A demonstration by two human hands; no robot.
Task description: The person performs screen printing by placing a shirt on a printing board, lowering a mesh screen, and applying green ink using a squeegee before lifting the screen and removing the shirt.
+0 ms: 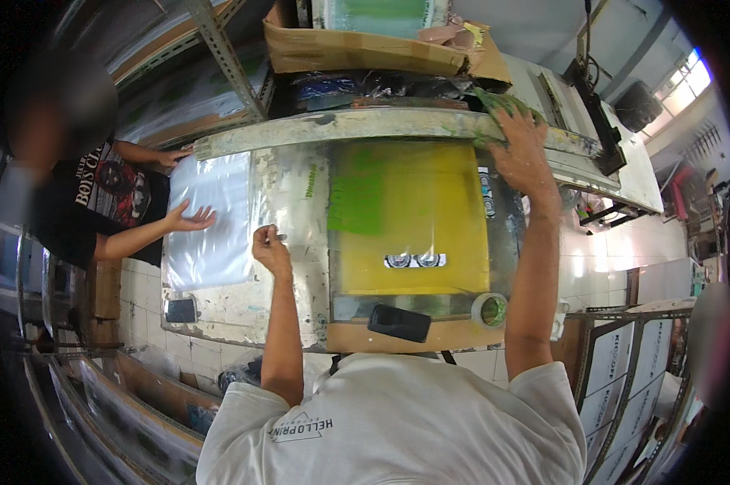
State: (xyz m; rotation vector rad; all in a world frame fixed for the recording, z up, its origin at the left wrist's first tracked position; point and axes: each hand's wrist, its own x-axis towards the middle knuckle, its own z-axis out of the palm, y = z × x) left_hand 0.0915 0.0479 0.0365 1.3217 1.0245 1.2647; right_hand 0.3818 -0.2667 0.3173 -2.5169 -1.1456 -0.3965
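Note:
My left hand (272,252) is raised over the paint-stained table, its fingers curled in a pinch. A small dark or metallic bit shows at the fingertips, too small to name. At the far side, my right hand (525,153) reaches to the long stained beam (365,126), its fingers over a crumpled green-stained rag (506,105). Between my arms lies a yellow screen-printing screen (438,210) with a bright green patch (357,198) at its left. A strip with two round dark prints (414,260) shows near its lower edge.
A co-worker's hand (189,217) hovers over clear plastic sheets (211,242) at the left. Near the front edge lie a black phone-like slab (399,322), a tape roll (489,309) and a smaller phone (181,310). Behind the beam stands a cardboard box (365,52); shelving (640,364) is at right.

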